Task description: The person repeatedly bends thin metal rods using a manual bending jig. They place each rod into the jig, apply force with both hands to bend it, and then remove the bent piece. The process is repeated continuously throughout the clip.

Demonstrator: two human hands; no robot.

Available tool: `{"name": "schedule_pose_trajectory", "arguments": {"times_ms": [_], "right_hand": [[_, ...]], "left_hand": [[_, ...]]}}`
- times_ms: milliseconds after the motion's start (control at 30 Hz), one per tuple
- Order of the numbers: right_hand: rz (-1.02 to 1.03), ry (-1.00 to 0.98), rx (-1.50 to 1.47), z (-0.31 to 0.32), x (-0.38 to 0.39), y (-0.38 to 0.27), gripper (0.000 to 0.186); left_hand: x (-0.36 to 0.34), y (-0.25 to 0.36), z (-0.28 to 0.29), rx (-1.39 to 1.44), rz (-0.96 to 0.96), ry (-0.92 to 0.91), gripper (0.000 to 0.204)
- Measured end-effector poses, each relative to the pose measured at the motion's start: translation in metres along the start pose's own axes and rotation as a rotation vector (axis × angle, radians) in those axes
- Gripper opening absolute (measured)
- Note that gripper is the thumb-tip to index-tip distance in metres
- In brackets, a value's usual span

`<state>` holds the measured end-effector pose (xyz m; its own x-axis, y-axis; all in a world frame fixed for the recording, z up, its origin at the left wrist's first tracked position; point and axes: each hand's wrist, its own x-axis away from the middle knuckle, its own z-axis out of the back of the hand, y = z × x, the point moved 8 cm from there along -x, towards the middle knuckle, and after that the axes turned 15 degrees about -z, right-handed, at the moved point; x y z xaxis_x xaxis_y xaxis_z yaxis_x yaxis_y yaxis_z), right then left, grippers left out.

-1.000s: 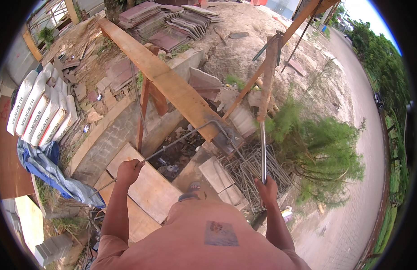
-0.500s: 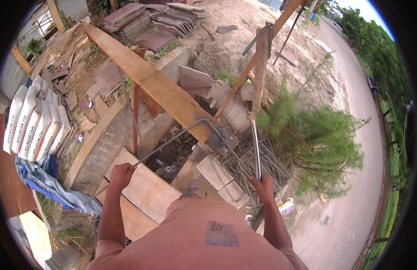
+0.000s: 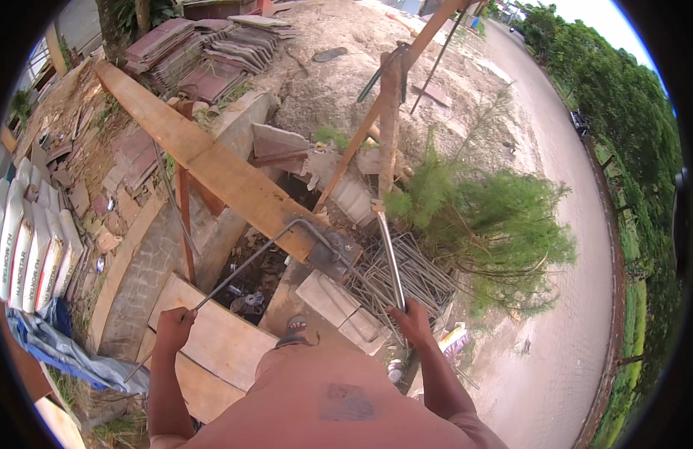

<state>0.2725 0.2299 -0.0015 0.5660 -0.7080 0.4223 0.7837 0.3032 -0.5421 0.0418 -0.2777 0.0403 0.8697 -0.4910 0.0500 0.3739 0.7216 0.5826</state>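
Observation:
My left hand [image 3: 176, 329] is closed round a long grey steel rod [image 3: 245, 265], which rises to a sharp bend over the end of a wooden beam [image 3: 197, 161]. That beam end carries a dark metal plate [image 3: 328, 256] with the rod lying across it. My right hand [image 3: 411, 322] grips a long silver pipe [image 3: 391, 262] that slants up toward an upright wooden piece [image 3: 389, 127]. Under and beside the pipe lies a heap of bent steel bars [image 3: 421, 280]. Pale flat boards [image 3: 189, 367] lie below my left hand, and one sandalled foot shows at the bottom centre.
Stacked white sacks [image 3: 34, 254] and a blue tarp [image 3: 40, 344] are at left. A dark rubble-filled pit [image 3: 253, 295], a concrete block [image 3: 343, 318] and a leafy bush [image 3: 489, 232] surround the work. Tile stacks [image 3: 223, 60] stand behind; a paved road [image 3: 563, 299] runs along the right.
The scene has shifted leftward in the picture as the view turned. Both hands sit lower and further left, still gripping the rod and the pipe.

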Motion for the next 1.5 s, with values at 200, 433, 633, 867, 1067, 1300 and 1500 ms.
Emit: {"name": "schedule_pose_trajectory", "arguments": {"times_ms": [200, 433, 633, 867, 1067, 1300, 1500], "right_hand": [[-0.073, -0.1, 0.031, 0.011, 0.017, -0.032, 0.044], [-0.087, -0.121, -0.02, 0.008, 0.016, -0.028, 0.051], [-0.108, -0.138, -0.01, 0.004, 0.013, -0.022, 0.049], [-0.146, -0.155, -0.009, 0.002, 0.005, -0.016, 0.045], [-0.014, -0.024, 0.059, 0.02, 0.024, -0.039, 0.034], [0.186, 0.293, 0.167, 0.077, 0.009, 0.003, 0.023], [0.28, 0.476, 0.482, 0.131, -0.041, 0.013, 0.016]], "left_hand": [[-0.016, -0.001, -0.014, -0.014, -0.048, 0.061, 0.034], [-0.046, 0.011, -0.039, 0.032, -0.031, 0.065, 0.035], [-0.051, 0.014, -0.036, 0.085, 0.021, -0.027, 0.039], [-0.05, 0.013, -0.036, 0.098, 0.006, -0.058, 0.042], [-0.048, 0.002, -0.046, 0.036, 0.06, -0.119, 0.044], [-0.043, 0.015, -0.036, 0.089, 0.138, -0.132, 0.046], [-0.045, 0.014, -0.036, 0.065, 0.14, -0.114, 0.044]]}}
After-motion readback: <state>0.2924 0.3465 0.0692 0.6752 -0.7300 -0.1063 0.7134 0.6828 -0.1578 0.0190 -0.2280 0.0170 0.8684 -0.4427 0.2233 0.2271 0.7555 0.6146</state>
